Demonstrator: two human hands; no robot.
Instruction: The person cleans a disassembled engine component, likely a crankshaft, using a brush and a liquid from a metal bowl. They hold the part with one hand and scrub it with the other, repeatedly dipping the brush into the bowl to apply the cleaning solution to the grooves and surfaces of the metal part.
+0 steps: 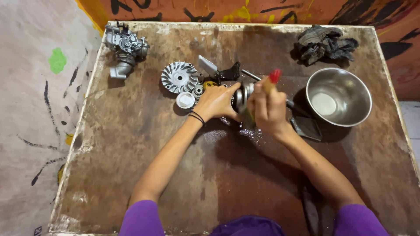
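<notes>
Metal round part (pixel 242 95) at frame centre, gripped by left hand (pixel 217 102); right hand (pixel 267 109) fisted around red-tipped brush (pixel 272 78); stained brown wooden table (pixel 131 144), painted wall behind.

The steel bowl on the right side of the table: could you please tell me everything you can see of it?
The steel bowl is round, shiny metal with a rolled rim. It stands upright on the worn brown table, right of the right hand and below a crumpled dark rag. It looks empty apart from a pale patch at its bottom, which may be liquid or a reflection. Neither hand touches it. A small dark flat tray lies at its lower left edge.
</notes>
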